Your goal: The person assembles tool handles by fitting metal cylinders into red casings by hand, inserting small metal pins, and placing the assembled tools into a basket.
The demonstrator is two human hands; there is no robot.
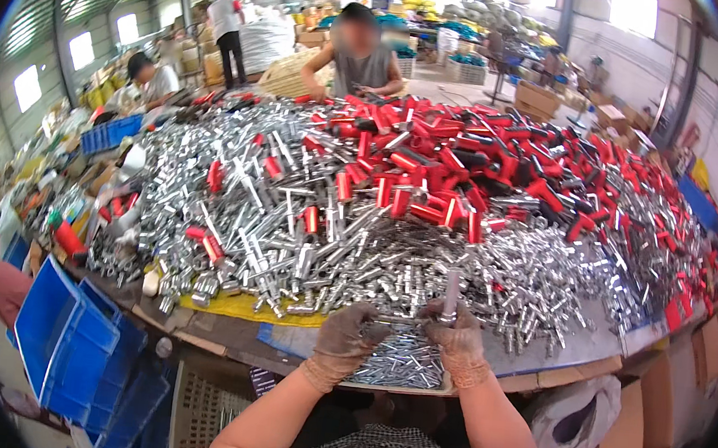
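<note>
Both my hands wear brownish work gloves at the near edge of a big table (pixel 598 346). My right hand (pixel 457 341) grips a short shiny metal tube (pixel 451 292) that stands upright above it. My left hand (pixel 346 337) is closed on a small metal part (pixel 377 318) lying toward the right hand. Just below the hands a shallow tray (pixel 401 368) holds several small silver parts. A huge heap of silver metal pieces (pixel 332 239) covers the table in front, with red-handled pieces (pixel 460 165) piled at the back and right.
Blue plastic crates (pixel 79 344) stand at the lower left, cardboard boxes (pixel 641 433) at the lower right. One person sits across the table (pixel 360 56), another at the left (pixel 144 78), a third stands farther back (pixel 227 26). A yellow cloth (pixel 234 305) lies under the heap.
</note>
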